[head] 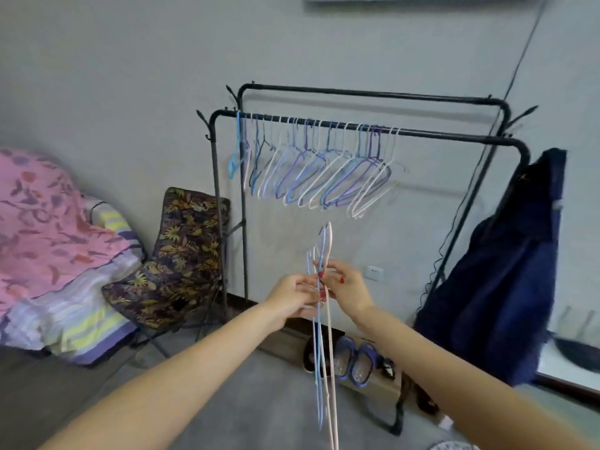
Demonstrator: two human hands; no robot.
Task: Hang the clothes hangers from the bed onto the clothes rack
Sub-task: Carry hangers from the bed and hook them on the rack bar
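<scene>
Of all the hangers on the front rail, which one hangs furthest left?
The bright light-blue plastic hanger at the rail's left end, beside the black metal rack's corner post. The others, white and purple, hang to its right.

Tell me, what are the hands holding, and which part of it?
Both hands, left and right, hold a small bunch of thin hangers by the necks just below the hooks. The fingers pinch there.

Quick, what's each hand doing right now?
Left hand: grips the bunch of thin pastel wire hangers.
Right hand: pinches the same bunch.
</scene>
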